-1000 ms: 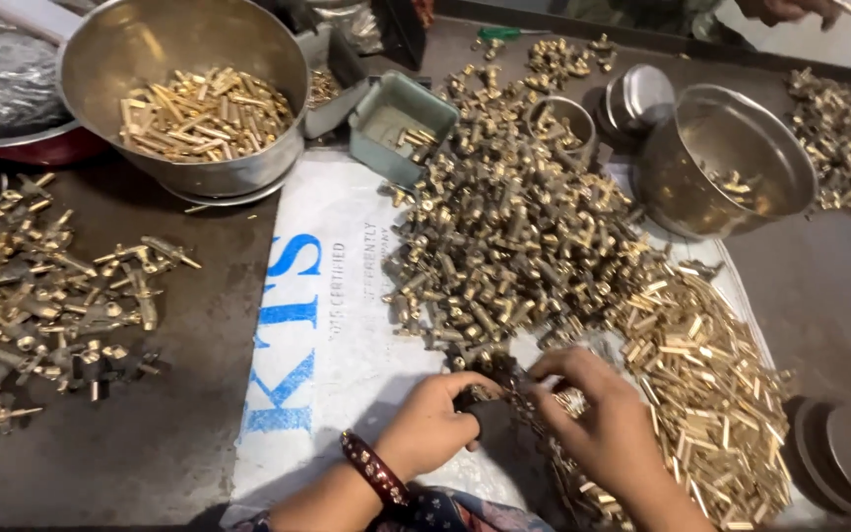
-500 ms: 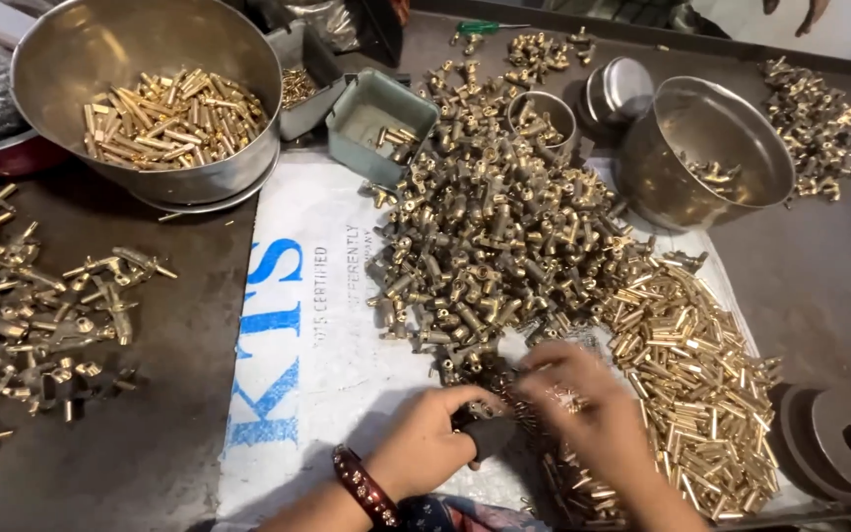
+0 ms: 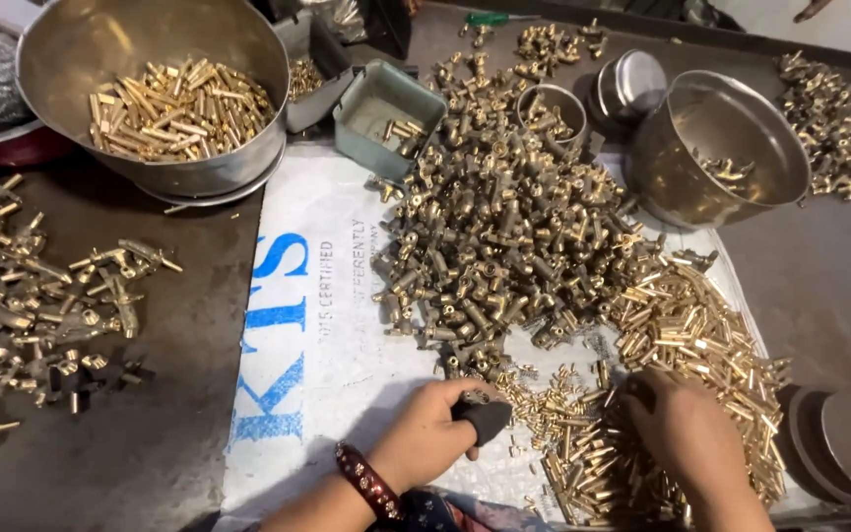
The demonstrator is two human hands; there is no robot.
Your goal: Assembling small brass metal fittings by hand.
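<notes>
Left hand (image 3: 435,433): fingers curled and pinching a small dark block (image 3: 486,418), with a brass piece at its top edge. It sits on the white printed sack (image 3: 327,345), just below the big heap of brass tee fittings (image 3: 504,236).

Right hand (image 3: 687,438): palm down, fingers buried in the pile of brass pins (image 3: 682,345); cannot tell whether they are spread or gripping anything. Loose pins lie scattered between the two hands.

Everything else relative to the sack:
- Tee fitting heap covers its upper middle; pin pile covers its right side, touching the heap.
- Above its top left corner: large steel bowl (image 3: 150,99) holding brass rods.
- Above its top edge: green tray (image 3: 386,108) with a few parts in it, small steel cup (image 3: 554,108) half sunk in the heap.
- Top right: steel pot (image 3: 721,148), nearly empty, some brass bits inside.
- Left, on the bare bench (image 3: 169,433): spread of assembled brass fittings (image 3: 41,305).
- Right, near the bench edge: dark metal discs (image 3: 839,443).
</notes>
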